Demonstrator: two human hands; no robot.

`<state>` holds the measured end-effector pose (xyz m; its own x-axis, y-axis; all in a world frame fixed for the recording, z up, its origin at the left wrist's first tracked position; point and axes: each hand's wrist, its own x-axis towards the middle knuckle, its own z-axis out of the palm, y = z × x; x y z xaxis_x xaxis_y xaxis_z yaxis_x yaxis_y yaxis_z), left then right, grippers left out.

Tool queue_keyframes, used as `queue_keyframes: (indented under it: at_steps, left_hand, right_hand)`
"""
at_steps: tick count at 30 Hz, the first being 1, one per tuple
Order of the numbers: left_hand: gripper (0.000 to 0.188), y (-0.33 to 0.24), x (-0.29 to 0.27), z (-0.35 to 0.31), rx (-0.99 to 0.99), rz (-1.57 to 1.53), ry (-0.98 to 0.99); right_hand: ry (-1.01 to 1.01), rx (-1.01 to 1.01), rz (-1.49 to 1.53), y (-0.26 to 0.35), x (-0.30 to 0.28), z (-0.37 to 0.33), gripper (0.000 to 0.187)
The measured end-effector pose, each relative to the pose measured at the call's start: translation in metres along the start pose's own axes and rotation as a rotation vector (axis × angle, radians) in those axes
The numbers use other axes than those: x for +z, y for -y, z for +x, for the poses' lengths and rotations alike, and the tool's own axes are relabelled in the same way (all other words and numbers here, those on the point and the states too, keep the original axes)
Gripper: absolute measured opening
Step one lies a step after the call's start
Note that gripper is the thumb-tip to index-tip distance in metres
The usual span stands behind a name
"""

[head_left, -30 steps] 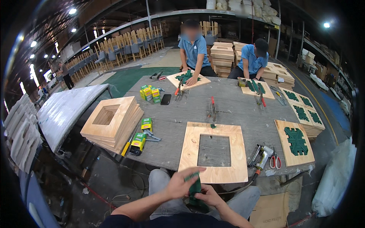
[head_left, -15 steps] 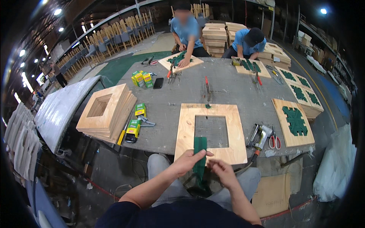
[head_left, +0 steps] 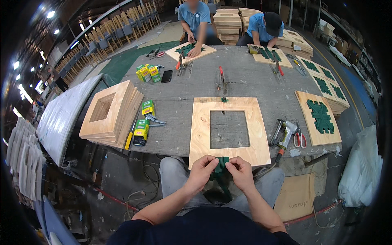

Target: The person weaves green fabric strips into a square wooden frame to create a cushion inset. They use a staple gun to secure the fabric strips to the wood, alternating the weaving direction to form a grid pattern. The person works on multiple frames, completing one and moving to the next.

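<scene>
A dark green strip of webbing (head_left: 221,163) is stretched between my two hands at the near edge of a square wooden frame. My left hand (head_left: 201,171) pinches its left side between thumb and fingers, and my right hand (head_left: 241,172) pinches the right side. The rest of the strip hangs down between my knees. The wooden frame (head_left: 200,130) lies on the table's front edge, its square opening showing the grey tabletop. A small green tuft (head_left: 224,99) sits at the middle of the frame's far side.
Stacked wooden frames (head_left: 108,106) stand left, beside green-yellow boxes (head_left: 141,130) and loose staples. Right of my frame lie a staple gun (head_left: 288,132), red-handled scissors (head_left: 300,140) and a panel with woven green webbing (head_left: 320,116). Across the table (head_left: 175,110), two people work on similar panels.
My right hand has come up and taken hold of the strip's right side. The strip, earlier lying across the frame's near side under my left hand, is now drawn back to the near edge.
</scene>
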<state>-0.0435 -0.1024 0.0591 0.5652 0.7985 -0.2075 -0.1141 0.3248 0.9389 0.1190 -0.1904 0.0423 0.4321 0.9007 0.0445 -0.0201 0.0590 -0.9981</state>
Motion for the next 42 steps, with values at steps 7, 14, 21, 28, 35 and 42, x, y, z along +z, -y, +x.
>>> queue_keyframes:
  at_steps: [7, 14, 21, 28, 35, 42]
  left_hand:
    - [0.015, -0.002, 0.003, -0.001, -0.052, -0.081, -0.046]
    - [0.014, -0.003, 0.003, 0.000, -0.028, -0.062, -0.021]
    - [0.013, 0.001, 0.004, -0.001, 0.151, 0.207, -0.044]
    - [0.018, -0.007, 0.001, 0.003, 0.815, 0.975, -0.076]
    - [0.039, 0.007, -0.032, 0.019, 0.670, 1.061, -0.136]
    - [0.084, 0.075, -0.074, 0.030, 0.388, 1.206, -0.275]
  right_hand:
    - [-0.119, -0.337, -0.229, 0.017, 0.018, -0.002, 0.012]
    - [-0.132, -0.438, -0.431, 0.019, 0.015, -0.002, 0.014]
    - [-0.174, -0.478, -0.446, 0.016, 0.016, -0.002, 0.014]
    - [-0.178, -0.473, -0.494, 0.011, 0.013, 0.000, 0.013]
    - [-0.121, -0.382, -0.545, 0.002, 0.002, -0.004, 0.011]
    - [-0.122, -0.270, -0.487, -0.003, -0.013, -0.013, 0.009]
